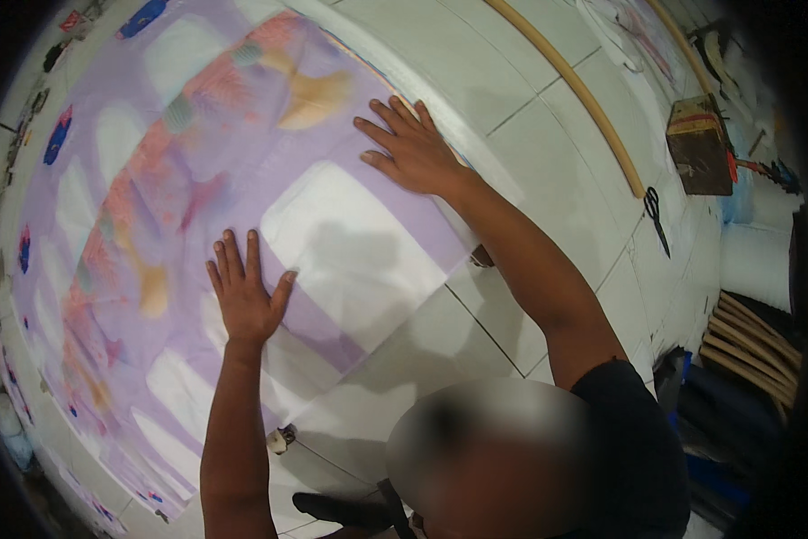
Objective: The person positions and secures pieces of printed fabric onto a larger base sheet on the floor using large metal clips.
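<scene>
Spread over a floor of pale square tiles point(422, 350): a large, thin lavender printed sheet point(229, 198) with white rounded panels and a band of coral, orange and grey-green floral blotches. Slightly rippled across the print, flatter around the big white panel nearest the body.

On top of the sheet, left hand point(247, 301) palm down, fingers fanned and thumb held well out to the side, just beside that white panel. Farther up, right hand point(413, 151) also palm down near the sheet's right-hand edge, fingers wide apart, resting on lavender. Cannot tell how hard either palm presses.

At the near edge, between two tile lines, a small whitish-brown object point(281, 439), too small to name. Along the right arm, up to a dark short sleeve point(638, 431).

Out to the right, well apart from the sheet: a long tan rod point(591, 97), bent in view, with black scissors point(658, 226) near its lower end. Beyond those, a brown boxy block point(699, 153), a thick white roll point(756, 265) and a stack of tan sticks point(753, 349).
</scene>
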### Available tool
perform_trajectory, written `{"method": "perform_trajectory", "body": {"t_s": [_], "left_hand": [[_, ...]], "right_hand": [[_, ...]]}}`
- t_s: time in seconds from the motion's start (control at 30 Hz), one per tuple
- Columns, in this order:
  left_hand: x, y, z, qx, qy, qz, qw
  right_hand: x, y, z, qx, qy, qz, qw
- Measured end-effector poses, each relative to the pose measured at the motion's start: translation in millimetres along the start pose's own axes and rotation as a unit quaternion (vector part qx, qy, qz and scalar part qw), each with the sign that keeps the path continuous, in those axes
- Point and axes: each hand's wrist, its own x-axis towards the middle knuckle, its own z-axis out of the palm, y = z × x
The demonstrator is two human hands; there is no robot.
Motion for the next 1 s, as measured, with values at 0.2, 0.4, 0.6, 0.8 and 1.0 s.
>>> {"method": "perform_trajectory", "body": {"t_s": [0.2,0.4,0.6,0.8,1.0], "left_hand": [[2.4,3.9,4.3,0.0,0.01,0.006,1.0],[0.2,1.8,3.4,-0.009,0.02,0.005,1.0],[1.3,-1.0,4.5,-0.004,0.014,0.003,1.0],[-0.6,-1.0,4.0,0.013,0.011,-0.003,1.0],[-1.5,-0.6,6.4,0.023,0.011,-0.007,1.0]], "right_hand": [[-5.5,10.0,7.6,0.001,0.018,-0.007,1.0],[-0.9,7.0,7.2,-0.02,0.004,-0.008,1.0],[-0.4,7.2,9.6,-0.047,-0.017,0.0,0.999],[-2.0,3.2,7.1,-0.07,-0.022,0.012,0.997],[-1.8,4.5,8.5,-0.058,-0.015,0.006,0.998]]}}
